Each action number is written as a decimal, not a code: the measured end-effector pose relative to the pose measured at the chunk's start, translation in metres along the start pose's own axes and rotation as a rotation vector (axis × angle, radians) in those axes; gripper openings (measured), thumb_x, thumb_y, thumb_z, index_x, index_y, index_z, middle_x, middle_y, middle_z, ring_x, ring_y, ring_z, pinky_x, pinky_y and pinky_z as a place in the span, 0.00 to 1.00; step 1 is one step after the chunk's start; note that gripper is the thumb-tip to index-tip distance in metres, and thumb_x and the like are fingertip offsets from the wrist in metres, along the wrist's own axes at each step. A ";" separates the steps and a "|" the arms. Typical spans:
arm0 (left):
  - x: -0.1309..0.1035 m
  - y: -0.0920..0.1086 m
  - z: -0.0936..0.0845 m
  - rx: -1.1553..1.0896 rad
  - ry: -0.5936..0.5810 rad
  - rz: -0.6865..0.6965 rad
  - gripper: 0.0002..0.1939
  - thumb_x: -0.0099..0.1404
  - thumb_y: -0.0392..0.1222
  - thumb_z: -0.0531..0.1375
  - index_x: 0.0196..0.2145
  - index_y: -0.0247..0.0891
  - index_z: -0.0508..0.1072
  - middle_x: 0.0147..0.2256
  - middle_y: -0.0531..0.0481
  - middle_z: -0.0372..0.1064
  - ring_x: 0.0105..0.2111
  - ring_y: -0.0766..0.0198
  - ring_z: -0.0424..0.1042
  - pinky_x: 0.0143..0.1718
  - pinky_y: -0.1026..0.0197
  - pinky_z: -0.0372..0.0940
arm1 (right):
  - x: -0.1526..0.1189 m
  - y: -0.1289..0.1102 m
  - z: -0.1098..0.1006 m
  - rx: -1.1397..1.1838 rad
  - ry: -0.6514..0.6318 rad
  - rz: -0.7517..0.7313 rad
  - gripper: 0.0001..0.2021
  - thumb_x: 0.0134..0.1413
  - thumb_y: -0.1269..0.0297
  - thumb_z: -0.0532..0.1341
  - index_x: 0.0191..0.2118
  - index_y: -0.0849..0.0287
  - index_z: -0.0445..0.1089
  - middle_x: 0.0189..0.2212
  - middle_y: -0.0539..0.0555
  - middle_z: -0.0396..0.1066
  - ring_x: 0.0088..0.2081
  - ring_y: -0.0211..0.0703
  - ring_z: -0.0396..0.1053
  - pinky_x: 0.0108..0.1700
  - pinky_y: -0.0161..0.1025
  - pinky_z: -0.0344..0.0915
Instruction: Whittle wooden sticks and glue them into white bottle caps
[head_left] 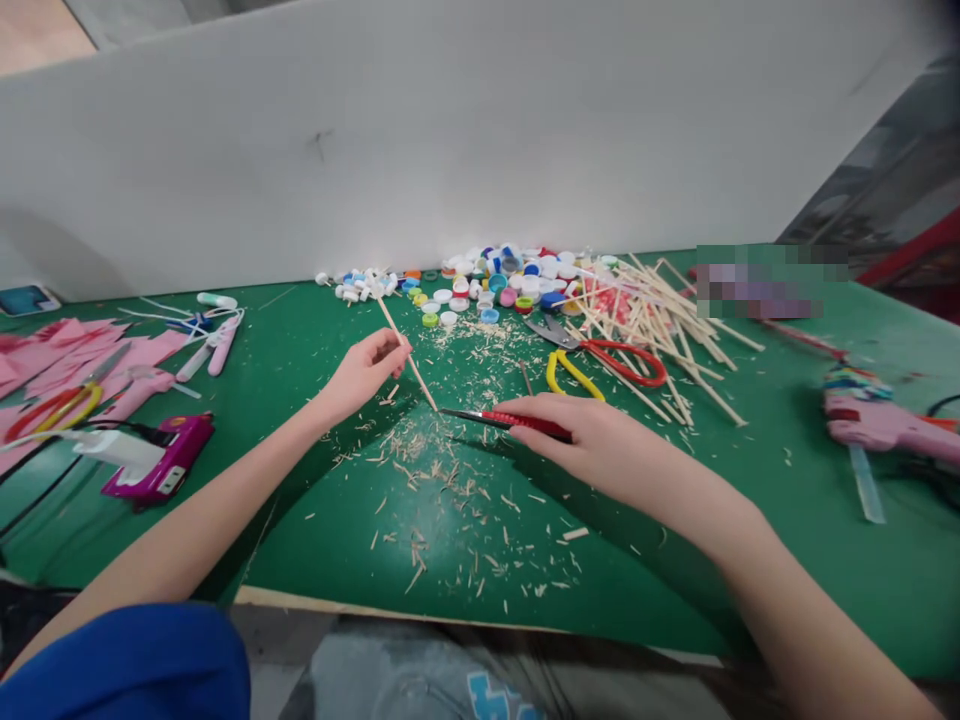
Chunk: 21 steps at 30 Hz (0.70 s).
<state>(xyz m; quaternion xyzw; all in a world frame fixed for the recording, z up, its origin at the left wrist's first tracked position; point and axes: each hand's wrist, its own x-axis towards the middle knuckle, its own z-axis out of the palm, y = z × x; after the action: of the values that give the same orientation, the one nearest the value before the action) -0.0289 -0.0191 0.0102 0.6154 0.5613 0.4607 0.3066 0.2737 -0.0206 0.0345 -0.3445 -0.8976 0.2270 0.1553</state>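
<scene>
My left hand (369, 372) pinches a thin wooden stick (420, 376), which slants down and to the right over the green table (345, 540). My right hand (574, 432) is closed on a red-handled knife (491, 417). The dark blade points left, and its tip is at the stick's lower end; whether they touch is hard to tell. Pale wood shavings (442, 470) lie scattered beneath and around both hands. Beyond my right hand rest scissors (626, 362) with red and yellow handles.
Coloured bottle caps (499, 285) are heaped along the grey partition (450, 130), beside a pile of sticks (675, 330). At left lie pink cloth (67, 350), a purple power strip (169, 460) and more scissors. A pink glue gun (874, 420) stands at right.
</scene>
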 end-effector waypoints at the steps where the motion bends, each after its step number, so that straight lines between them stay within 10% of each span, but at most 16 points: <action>1: 0.000 -0.003 -0.001 -0.014 0.002 -0.003 0.06 0.66 0.43 0.58 0.34 0.39 0.69 0.26 0.53 0.62 0.27 0.68 0.63 0.32 0.63 0.60 | 0.001 -0.002 0.001 -0.004 0.004 -0.009 0.16 0.64 0.51 0.53 0.52 0.42 0.72 0.47 0.47 0.75 0.44 0.42 0.73 0.44 0.42 0.71; 21: -0.006 -0.024 0.006 -0.186 -0.082 0.118 0.19 0.64 0.55 0.58 0.27 0.37 0.62 0.23 0.57 0.52 0.23 0.71 0.51 0.25 0.65 0.49 | 0.016 -0.018 0.051 -0.557 0.282 -0.404 0.20 0.69 0.60 0.46 0.62 0.46 0.63 0.33 0.48 0.71 0.20 0.30 0.51 0.22 0.34 0.44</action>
<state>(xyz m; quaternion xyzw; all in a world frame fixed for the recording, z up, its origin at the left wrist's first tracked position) -0.0329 -0.0199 -0.0150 0.6345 0.4660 0.5024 0.3575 0.2298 -0.0367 0.0027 -0.2172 -0.9446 -0.1111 0.2195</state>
